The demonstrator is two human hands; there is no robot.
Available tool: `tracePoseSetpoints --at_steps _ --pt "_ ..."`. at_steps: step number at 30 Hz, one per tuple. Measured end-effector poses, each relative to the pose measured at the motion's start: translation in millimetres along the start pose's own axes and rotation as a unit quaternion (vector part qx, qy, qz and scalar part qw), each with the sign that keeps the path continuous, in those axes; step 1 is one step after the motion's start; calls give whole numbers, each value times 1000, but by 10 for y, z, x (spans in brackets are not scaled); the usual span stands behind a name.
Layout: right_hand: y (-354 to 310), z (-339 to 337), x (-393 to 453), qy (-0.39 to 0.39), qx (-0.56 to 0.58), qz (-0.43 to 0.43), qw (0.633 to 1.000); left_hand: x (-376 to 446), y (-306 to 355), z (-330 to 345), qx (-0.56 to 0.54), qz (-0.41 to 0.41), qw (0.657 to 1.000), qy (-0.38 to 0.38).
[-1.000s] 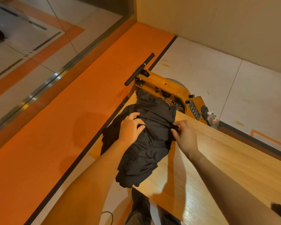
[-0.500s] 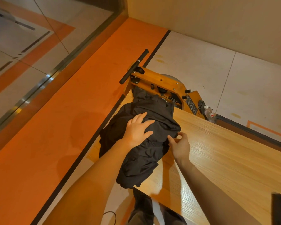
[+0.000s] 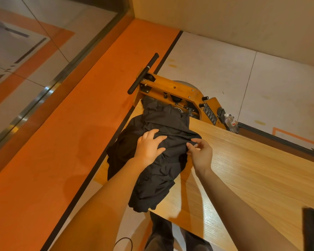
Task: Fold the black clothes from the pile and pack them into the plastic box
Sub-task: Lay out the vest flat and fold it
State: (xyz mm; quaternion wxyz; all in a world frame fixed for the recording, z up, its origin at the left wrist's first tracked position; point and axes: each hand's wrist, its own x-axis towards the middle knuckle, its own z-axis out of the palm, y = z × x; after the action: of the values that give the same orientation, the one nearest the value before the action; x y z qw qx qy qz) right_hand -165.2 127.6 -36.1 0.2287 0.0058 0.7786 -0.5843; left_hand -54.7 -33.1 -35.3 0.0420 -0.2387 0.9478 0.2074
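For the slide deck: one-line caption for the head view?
Left hand presses flat on black clothes on the wooden table; right hand pinches the fabric edge.

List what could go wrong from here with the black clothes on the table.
1. The black clothes overhang the wooden table at its corner, so the pile may slide to the floor.
2. The left hand only presses flat while the right hand pinches an edge; pulling could drag the whole pile.
3. The far end lies against the orange machine and might snag.
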Motion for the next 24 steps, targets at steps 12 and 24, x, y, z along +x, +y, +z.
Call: tracePoseSetpoints --at_steps 12,24 --pt "-488 178 386 -27 98 6 995 228 -173 -310 -65 33 986 150" --pt "-525 446 439 -119 54 32 991 231 -113 -417 -66 26 981 180"
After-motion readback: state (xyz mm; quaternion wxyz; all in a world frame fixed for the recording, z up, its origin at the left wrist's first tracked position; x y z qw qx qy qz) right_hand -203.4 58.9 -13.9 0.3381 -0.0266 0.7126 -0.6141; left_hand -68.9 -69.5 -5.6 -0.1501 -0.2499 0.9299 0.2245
